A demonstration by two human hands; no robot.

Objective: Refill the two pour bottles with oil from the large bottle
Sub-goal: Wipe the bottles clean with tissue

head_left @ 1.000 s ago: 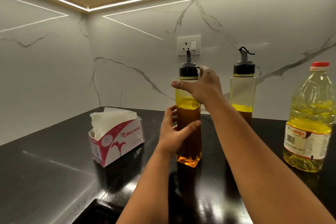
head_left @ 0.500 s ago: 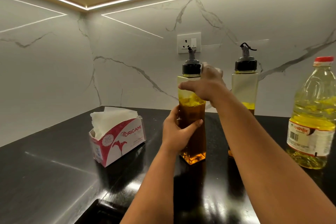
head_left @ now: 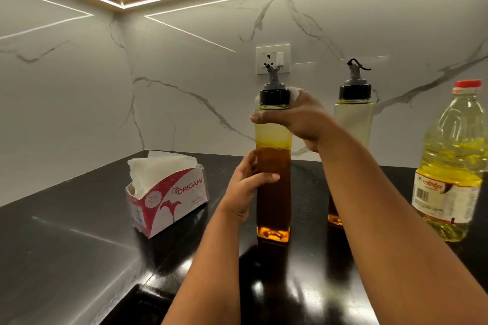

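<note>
Gripping the near bottle (head_left: pixel 273 166) w/ both hands — left hand (head_left: pixel 247 187) wraps its middle, right hand (head_left: pixel 295 120) its shoulder, white tissue tucked in. It stands on the glossy black surface (head_left: pixel 79 245), approx. two-thirds full, capped. Far bottle (head_left: pixel 353 119) looks low — likely unfilled. Big bottle (head_left: pixel 449 166): clear plastic, pale oil, capped.

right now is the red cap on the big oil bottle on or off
On. The red cap sits on the neck of the large bottle, which stands upright on the counter, untouched by either hand.
</note>
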